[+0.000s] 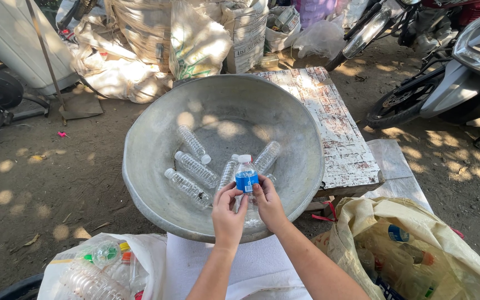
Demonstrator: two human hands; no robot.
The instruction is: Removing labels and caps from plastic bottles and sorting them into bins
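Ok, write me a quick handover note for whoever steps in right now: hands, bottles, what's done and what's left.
Left hand and right hand: both hold one upright clear bottle with a blue label and white cap, over the big metal basin; fingertips sit at the label's lower edge.
Done: five or so clear bottles without labels lie inside the basin.
Left: the held bottle still has its label on. More plastic bottles wait in the white sack at lower left and the yellowish sack at lower right.
The basin rests partly on a worn white wooden board.
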